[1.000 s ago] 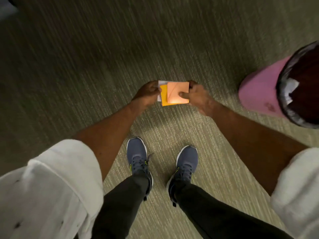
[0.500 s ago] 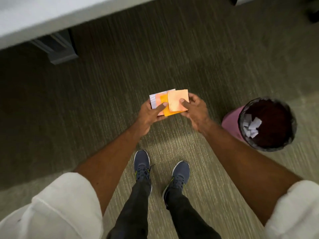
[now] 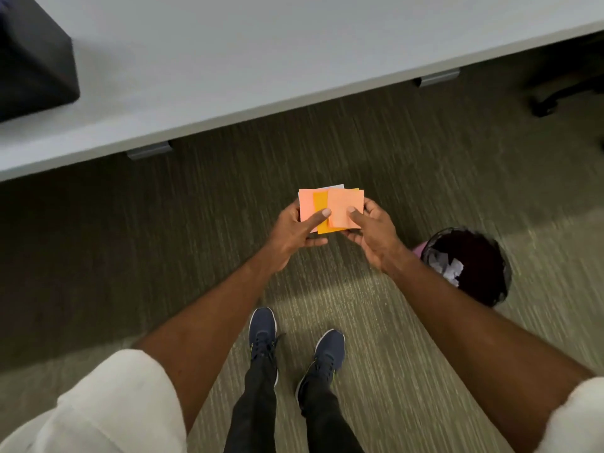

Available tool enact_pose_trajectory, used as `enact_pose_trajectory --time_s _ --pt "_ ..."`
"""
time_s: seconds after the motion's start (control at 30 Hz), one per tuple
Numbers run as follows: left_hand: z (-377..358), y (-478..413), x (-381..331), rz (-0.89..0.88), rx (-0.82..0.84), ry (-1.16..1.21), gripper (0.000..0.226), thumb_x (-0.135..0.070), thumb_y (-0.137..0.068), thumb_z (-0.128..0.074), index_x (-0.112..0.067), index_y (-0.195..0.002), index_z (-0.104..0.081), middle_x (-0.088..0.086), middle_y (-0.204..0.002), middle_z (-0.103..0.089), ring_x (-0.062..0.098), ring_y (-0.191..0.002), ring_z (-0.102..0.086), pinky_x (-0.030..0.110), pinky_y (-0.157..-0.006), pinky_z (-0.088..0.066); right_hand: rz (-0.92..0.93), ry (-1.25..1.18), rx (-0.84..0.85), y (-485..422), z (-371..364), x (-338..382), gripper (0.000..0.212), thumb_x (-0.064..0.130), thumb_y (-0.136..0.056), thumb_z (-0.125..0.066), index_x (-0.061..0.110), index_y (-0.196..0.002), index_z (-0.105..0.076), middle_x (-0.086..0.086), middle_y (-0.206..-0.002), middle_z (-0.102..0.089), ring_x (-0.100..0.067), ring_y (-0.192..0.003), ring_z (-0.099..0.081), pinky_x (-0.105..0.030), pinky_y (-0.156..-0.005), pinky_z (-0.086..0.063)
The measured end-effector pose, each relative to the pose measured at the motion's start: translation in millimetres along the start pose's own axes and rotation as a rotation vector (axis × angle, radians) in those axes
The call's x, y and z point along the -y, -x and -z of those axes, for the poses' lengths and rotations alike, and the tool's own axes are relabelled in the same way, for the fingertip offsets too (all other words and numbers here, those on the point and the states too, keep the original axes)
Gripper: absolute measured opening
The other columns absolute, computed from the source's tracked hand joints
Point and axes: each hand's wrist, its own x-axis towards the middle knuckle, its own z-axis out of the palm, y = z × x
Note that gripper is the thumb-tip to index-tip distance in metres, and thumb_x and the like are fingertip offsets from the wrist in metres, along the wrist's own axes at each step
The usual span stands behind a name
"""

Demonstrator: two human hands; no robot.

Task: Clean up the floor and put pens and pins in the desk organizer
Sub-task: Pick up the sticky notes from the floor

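Note:
I hold a small fanned stack of sticky notes point(image 3: 340, 204) in front of me, above the carpet: pale pink and peach sheets, one deep orange, a white corner at the back. My left hand point(image 3: 294, 230) grips the stack's left side with the thumb on top. My right hand point(image 3: 372, 233) pinches its right side, thumb on the peach sheet. No pens, pins or desk organizer are in view.
A grey desk point(image 3: 228, 60) runs across the top, with a black box point(image 3: 32, 57) at its left end. A pink bin point(image 3: 467, 263) with a black liner and white paper scraps stands on the carpet to my right. A chair base point(image 3: 549, 99) sits far right.
My view has tilted up from the floor, bringing the desk into sight. The bin has shifted lower right. The notes are fanned wider between my hands.

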Motion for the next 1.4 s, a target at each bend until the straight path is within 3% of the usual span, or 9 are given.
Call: enact_pose_trajectory --time_s 0.23,0.37,0.57,0.73,0.83,0.97,1.03,1.17,1.4 --pt "16 28 -58 -0.131 -0.057 -0.024 0.047 -0.03 -0.089 -0.071 -0.017 -0.132 -0.055 0.003 -0.114 -0.072 0.017 -0.094 -0.074 0.03 -0.068 -0.062 0.152 0.248 0.165 26 -46 52 0.036 0.026 -0.103 -0.054 0.023 -0.139 -0.05 -0.001 -0.127 -0.067 -0.016 -0.111 -0.066 -0.027 -0.075 -0.058" --pt "36 46 -86 -0.217 -0.068 -0.111 0.04 -0.04 -0.094 -0.063 -0.017 -0.127 -0.059 0.004 -0.103 -0.075 0.022 -0.083 -0.075 0.033 -0.067 -0.062 0.193 0.346 0.222 37 -95 72 0.046 0.034 -0.104 -0.049 0.033 -0.148 -0.038 0.001 -0.131 -0.062 -0.018 -0.112 -0.065 -0.034 -0.082 -0.06" --pt "85 57 -109 -0.274 -0.193 -0.137 0.036 -0.044 -0.099 -0.052 -0.017 -0.121 -0.059 0.009 -0.088 -0.074 0.021 -0.067 -0.068 0.031 -0.054 -0.054 0.309 0.44 0.219 48 -155 99 0.047 0.013 -0.103 -0.05 0.025 -0.147 -0.039 0.001 -0.13 -0.059 -0.016 -0.112 -0.063 -0.033 -0.087 -0.059" --pt "142 72 -130 -0.343 -0.264 -0.016 0.046 -0.026 -0.092 -0.069 -0.018 -0.132 -0.049 0.005 -0.109 -0.07 0.018 -0.086 -0.074 0.029 -0.069 -0.061 0.374 0.506 0.191 52 -211 120 0.034 0.014 -0.096 -0.062 0.021 -0.128 -0.052 0.001 -0.121 -0.064 -0.017 -0.112 -0.063 -0.038 -0.095 -0.056" --pt "187 85 -142 -0.376 -0.314 -0.09 0.046 -0.026 -0.09 -0.071 -0.02 -0.131 -0.052 0.002 -0.115 -0.068 0.013 -0.093 -0.073 0.027 -0.074 -0.061 0.454 0.596 0.2 59 -255 126 0.042 0.02 -0.095 -0.066 0.022 -0.132 -0.045 0.001 -0.127 -0.06 -0.015 -0.116 -0.059 -0.023 -0.089 -0.052" --pt "252 103 -172 -0.462 -0.42 -0.423 0.039 -0.038 -0.091 -0.068 -0.022 -0.124 -0.056 -0.002 -0.105 -0.066 0.013 -0.091 -0.069 0.025 -0.075 -0.061 0.787 0.815 0.206 65 -322 130 0.06 0.028 -0.093 -0.069 0.028 -0.142 -0.035 0.001 -0.132 -0.049 -0.014 -0.121 -0.05 -0.025 -0.095 -0.041" --pt "290 114 -193 -0.544 -0.452 -0.595 0.034 -0.037 -0.091 -0.067 -0.022 -0.121 -0.059 -0.005 -0.1 -0.066 0.009 -0.092 -0.064 0.03 -0.081 -0.058 1.002 0.921 0.222 65 -358 134 0.049 0.031 -0.095 -0.064 0.027 -0.139 -0.044 0.003 -0.133 -0.05 -0.015 -0.122 -0.048 -0.03 -0.099 -0.041" --pt "365 141 -239 -0.674 -0.523 -0.8 0.016 -0.021 -0.088 -0.07 -0.019 -0.103 -0.067 -0.006 -0.084 -0.065 0.009 -0.077 -0.061 0.032 -0.071 -0.051 1.289 0.981 0.243 63 -429 146 0.026 0.024 -0.099 -0.06 0.019 -0.124 -0.061 0.001 -0.12 -0.064 -0.017 -0.109 -0.058 -0.038 -0.093 -0.047" --pt "458 142 -275 -0.755 -0.696 -0.76 0.034 -0.031 -0.089 -0.072 -0.013 -0.117 -0.068 0.001 -0.109 -0.07 0.013 -0.103 -0.065 0.03 -0.087 -0.06 1.249 0.803 0.281 52 -529 149 0.019 0.021 -0.097 -0.063 0.014 -0.115 -0.061 0.002 -0.101 -0.068 -0.01 -0.089 -0.065 -0.022 -0.08 -0.057"
